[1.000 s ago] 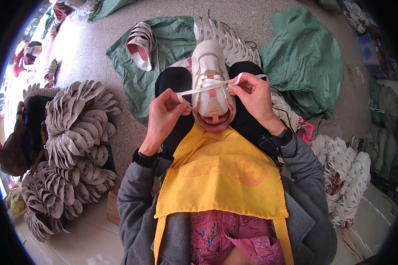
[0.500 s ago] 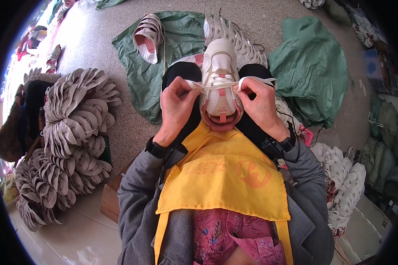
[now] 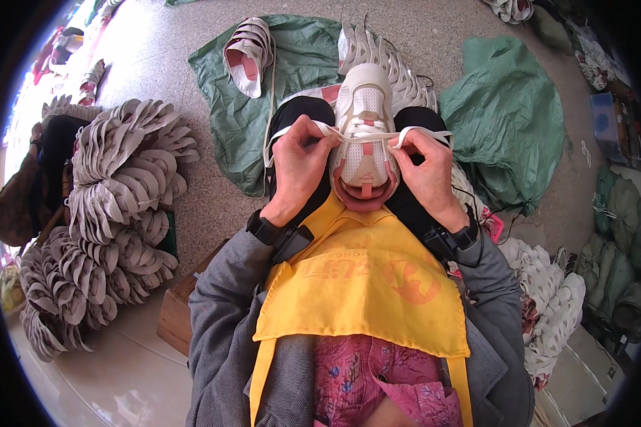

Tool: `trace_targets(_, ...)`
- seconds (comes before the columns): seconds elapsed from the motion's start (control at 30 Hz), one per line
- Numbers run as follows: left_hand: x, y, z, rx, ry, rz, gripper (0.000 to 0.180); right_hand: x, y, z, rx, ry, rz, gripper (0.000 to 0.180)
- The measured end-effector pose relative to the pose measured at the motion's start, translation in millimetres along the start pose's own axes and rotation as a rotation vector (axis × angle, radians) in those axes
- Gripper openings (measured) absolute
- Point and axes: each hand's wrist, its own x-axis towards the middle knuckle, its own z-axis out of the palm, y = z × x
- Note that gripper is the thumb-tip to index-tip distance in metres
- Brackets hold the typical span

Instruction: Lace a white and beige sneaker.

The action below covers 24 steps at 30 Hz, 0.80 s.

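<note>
Between my knees rests a white and pink sneaker (image 3: 364, 165), its toe pointing away and its opening toward me. A white shoelace (image 3: 424, 131) crosses over its tongue, with a stretch on each side. At the shoe's left side my left hand (image 3: 297, 167) pinches the lace between thumb and fingers. My right hand (image 3: 426, 174) pinches the lace on the right side, thumb and forefinger forming a loop. The lace is stretched between both hands, just above the laced part. A yellow apron (image 3: 356, 285) covers my lap below the shoe.
Long stacks of grey-white shoe pieces (image 3: 121, 178) stand at left, beside a wooden stool (image 3: 181, 306). Ahead, a green sheet (image 3: 224, 92) carries a shoe upper (image 3: 247, 60) and a row of white uppers (image 3: 388, 60). A green sack (image 3: 506, 121) lies at right, near piled white uppers (image 3: 555, 306).
Both hands keep their pinch on the lace, close to the shoe. The whole view has shifted slightly, so the shoe and surroundings sit a little farther right.
</note>
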Motion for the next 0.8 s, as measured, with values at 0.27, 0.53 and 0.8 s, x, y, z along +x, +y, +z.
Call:
trace_targets(0.27,3,28,3,0.416,-0.004,0.151,0.015,1,-1,-1,-0.004,-0.002,0.014,0.014)
trace_targets(0.53,0,27,7,0.392,-0.007,0.171,0.014,1,-2,-2,0.047,-0.018,0.092,0.012)
trace_targets(0.8,-1,27,9,0.313,0.046,0.099,0.016,-1,9,-4,0.211,-0.018,0.187,0.011)
